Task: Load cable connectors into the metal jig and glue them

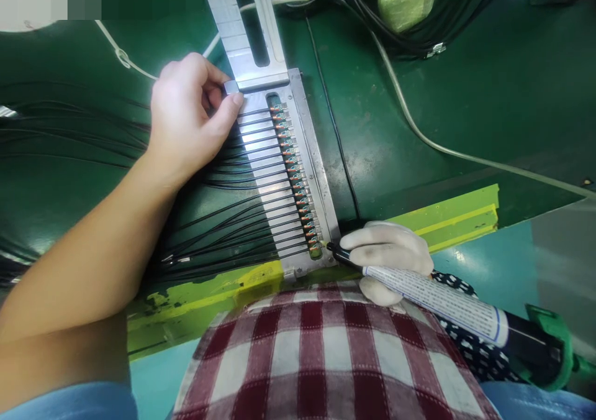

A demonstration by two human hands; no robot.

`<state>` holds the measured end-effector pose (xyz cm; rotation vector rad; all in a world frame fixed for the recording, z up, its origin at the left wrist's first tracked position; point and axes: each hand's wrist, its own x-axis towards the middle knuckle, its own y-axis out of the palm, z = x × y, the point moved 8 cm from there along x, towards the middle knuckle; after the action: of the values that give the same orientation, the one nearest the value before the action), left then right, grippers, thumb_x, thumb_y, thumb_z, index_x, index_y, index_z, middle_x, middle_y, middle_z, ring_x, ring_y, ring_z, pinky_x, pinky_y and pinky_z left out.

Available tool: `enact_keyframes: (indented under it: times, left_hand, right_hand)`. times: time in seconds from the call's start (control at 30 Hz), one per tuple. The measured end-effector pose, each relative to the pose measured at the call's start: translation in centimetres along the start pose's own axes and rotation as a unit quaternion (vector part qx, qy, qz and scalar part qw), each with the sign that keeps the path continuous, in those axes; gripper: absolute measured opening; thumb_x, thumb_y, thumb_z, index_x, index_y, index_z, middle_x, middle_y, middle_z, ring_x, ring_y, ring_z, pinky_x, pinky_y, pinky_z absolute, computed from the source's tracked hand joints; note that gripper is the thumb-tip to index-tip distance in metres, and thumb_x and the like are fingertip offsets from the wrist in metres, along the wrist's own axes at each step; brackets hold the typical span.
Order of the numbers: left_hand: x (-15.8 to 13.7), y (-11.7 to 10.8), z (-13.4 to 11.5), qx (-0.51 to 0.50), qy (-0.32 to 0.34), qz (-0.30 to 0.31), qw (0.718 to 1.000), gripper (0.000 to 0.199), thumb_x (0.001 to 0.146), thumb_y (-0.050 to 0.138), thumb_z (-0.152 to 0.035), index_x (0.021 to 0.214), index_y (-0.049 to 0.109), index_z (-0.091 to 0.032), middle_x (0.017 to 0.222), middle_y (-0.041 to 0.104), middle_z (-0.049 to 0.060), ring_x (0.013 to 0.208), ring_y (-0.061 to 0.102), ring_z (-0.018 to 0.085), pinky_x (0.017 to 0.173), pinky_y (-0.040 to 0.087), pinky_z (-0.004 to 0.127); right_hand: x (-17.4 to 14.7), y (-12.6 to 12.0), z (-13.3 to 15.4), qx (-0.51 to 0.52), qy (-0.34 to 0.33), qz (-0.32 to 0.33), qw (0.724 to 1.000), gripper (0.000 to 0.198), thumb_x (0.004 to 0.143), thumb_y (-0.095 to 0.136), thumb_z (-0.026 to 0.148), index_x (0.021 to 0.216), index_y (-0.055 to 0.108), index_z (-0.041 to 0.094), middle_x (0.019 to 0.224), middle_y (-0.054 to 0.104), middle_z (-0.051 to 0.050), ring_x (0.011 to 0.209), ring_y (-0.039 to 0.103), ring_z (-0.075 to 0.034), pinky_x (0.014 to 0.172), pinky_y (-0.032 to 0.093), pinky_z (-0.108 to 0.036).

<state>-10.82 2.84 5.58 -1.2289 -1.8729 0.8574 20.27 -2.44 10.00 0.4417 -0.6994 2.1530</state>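
A metal jig lies on the bench in front of me, its slotted lid swung back at the far end. Several black cables run in from the left, and their small connectors with tiny circuit boards line the jig's slot. My bare left hand pinches the jig's far left corner, by a small metal tab. White-gloved, my right hand is wrapped round a labelled glue syringe with a black front end. Its thin tip points at the nearest connectors; I cannot tell whether it touches them.
Yellow-green tape marks the bench's front edge. A pale hose crosses the right side, near a thin black cord. Further back are a plastic-wrapped bundle and black cables with metal plugs.
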Motion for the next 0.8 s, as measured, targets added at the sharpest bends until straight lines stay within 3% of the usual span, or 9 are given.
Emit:
enact_keyframes:
  times: [0.27, 0.5, 0.8]
  left_hand:
    - [-0.01, -0.08, -0.06, 0.001, -0.007, 0.005, 1.000, 0.021, 0.079, 0.065, -0.031, 0.094, 0.061, -0.017, 0.074, 0.051, -0.001, 0.077, 0.056, 0.017, 0.091, 0.050, 0.045]
    - [0.00, -0.12, -0.16, -0.004, -0.006, 0.000, 1.000, 0.018, 0.077, 0.064, -0.026, 0.093, 0.060, -0.018, 0.072, 0.050, -0.001, 0.075, 0.054, 0.017, 0.092, 0.049, 0.046]
    - [-0.02, -0.07, 0.05, 0.004, 0.002, -0.012, 1.000, 0.019, 0.079, 0.066, -0.029, 0.092, 0.060, -0.018, 0.071, 0.050, -0.002, 0.070, 0.049, 0.014, 0.087, 0.050, 0.040]
  right_hand:
    - [-0.19, -0.12, -0.15, 0.004, 0.000, -0.018, 1.000, 0.028, 0.076, 0.064, 0.013, 0.103, 0.068, 0.019, 0.080, 0.072, -0.002, 0.072, 0.072, -0.020, 0.057, 0.062, -0.032]
    - [0.21, 0.02, -0.04, 0.002, -0.004, 0.010, 1.000, 0.031, 0.076, 0.063, 0.012, 0.107, 0.065, 0.018, 0.080, 0.071, -0.003, 0.075, 0.073, -0.020, 0.059, 0.062, -0.031]
    - [0.00, 0.07, 0.16, -0.003, -0.011, 0.013, 1.000, 0.020, 0.079, 0.066, 0.016, 0.100, 0.067, 0.017, 0.088, 0.074, -0.006, 0.079, 0.073, -0.019, 0.068, 0.064, -0.029]
